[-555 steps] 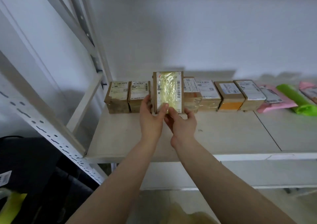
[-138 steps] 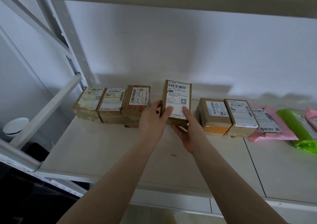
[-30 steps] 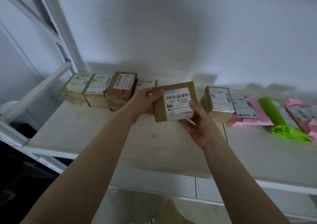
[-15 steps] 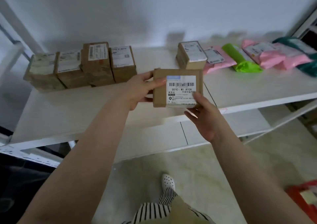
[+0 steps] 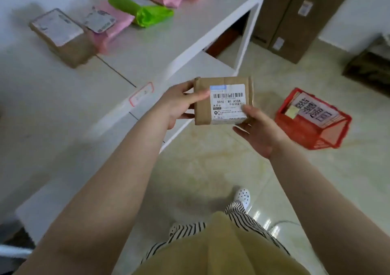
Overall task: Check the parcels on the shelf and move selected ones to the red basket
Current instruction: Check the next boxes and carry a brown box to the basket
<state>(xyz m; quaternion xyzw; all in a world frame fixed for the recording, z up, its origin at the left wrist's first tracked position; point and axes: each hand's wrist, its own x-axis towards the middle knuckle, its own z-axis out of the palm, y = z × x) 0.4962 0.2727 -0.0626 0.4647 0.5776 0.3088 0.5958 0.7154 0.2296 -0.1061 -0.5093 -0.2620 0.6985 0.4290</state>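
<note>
Two hands on one brown parcel [image 5: 202,100], held in the air over the floor, off the shelf's front edge, white label up. Left hand [image 5: 176,104]: thumb on top, fingers curled under the left side. Right hand [image 5: 260,130]: thumb on the label's lower right corner, fingers beneath. Red basket [image 5: 312,131] on the floor to the right, apart from the parcel. Farther back, on the shelf [image 5: 160,36]: taped brown box [image 5: 61,36], pink mailer [image 5: 105,24] touching it, green mailer [image 5: 143,11], blurred.
</note>
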